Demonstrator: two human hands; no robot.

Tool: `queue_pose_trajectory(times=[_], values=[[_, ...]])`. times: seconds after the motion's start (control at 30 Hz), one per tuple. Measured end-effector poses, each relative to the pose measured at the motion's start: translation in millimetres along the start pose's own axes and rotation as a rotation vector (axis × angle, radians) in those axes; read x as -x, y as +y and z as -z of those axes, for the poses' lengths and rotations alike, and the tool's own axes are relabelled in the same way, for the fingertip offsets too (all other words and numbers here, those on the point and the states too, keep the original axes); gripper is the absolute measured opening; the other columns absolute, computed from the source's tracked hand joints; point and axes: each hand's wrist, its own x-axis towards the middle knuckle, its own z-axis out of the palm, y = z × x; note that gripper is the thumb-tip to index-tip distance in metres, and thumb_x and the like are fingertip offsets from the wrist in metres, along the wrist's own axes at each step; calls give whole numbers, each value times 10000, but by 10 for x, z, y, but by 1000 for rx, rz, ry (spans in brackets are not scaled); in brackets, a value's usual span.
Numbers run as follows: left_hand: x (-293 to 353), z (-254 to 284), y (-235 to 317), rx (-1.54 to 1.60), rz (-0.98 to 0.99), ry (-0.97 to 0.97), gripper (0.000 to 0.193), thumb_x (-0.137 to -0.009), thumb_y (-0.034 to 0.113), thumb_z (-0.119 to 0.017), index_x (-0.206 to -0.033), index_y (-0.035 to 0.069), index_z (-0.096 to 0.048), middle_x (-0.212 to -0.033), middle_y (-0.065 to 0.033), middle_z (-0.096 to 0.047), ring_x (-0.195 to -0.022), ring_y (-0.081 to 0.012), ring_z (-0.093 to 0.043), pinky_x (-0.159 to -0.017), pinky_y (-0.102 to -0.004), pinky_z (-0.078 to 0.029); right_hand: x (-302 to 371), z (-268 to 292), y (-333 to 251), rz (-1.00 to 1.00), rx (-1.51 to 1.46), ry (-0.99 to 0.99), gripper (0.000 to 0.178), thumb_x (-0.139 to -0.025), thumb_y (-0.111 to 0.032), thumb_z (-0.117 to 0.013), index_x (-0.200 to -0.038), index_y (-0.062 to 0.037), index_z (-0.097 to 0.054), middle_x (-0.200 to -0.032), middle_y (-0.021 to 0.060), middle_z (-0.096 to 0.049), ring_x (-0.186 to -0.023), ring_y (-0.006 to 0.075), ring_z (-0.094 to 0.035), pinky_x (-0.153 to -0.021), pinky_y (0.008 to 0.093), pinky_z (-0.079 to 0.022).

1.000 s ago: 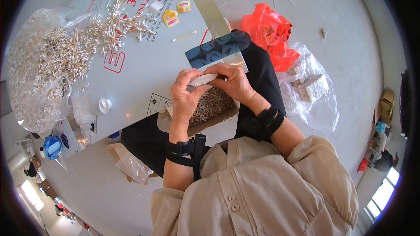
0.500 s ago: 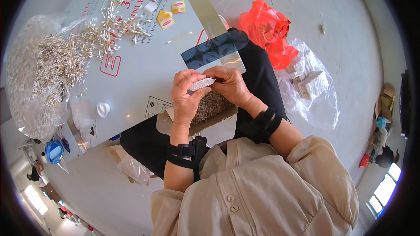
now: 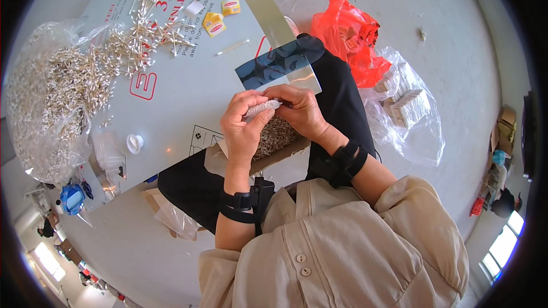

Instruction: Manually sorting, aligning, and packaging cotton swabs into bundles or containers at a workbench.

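Note:
My left hand (image 3: 242, 122) is closed round a bundle of cotton swabs (image 3: 261, 108), whose white tips are packed tightly together. At the right end of that bundle, the fingers of my right hand (image 3: 299, 109) are pinched together; the exact spot they grip is partly hidden. Directly below both hands, a cardboard box (image 3: 281, 161) full of loose cotton swabs (image 3: 277, 137) rests at my lap. Just beyond my fingers lies a shiny rectangular metal sheet (image 3: 279, 67) at the table's edge.
The table (image 3: 177, 97) carries a clear bag of swabs (image 3: 51, 102), a loose swab heap (image 3: 140, 40), small yellow packets (image 3: 230, 7), a white cap (image 3: 135, 144) and a single swab (image 3: 233, 48). Right of my leg lie a red bag (image 3: 345, 37) and a clear bag of white packs (image 3: 408, 108).
Both hands keep the bundle in nearly the same place. The bundle has tilted slightly and my left thumb has shifted a little over it.

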Motion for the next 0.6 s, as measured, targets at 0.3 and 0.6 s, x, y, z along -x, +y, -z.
queue_pose_trajectory(times=[0.3,0.6], values=[[-13,-20,-21,309,278,-16,171,-722,-27,-742,-875,11,-676,-1032,-42,-627,-882,-96,-591,-793,-262,-504,3,7,20,6,29,-6,256,-752,64,-681,-995,-18,-695,-926,107,-712,-793,198,-684,-719,281,-527],[36,45,-50,-109,-62,-81,310,-715,-29,-777,-1008,23,-690,-1079,-83,-630,-989,-170,-606,-853,-291,-492,2,18,-33,-35,-71,-33,291,-737,101,-669,-1008,-3,-682,-877,97,-690,-774,140,-651,-700,271,-521]])
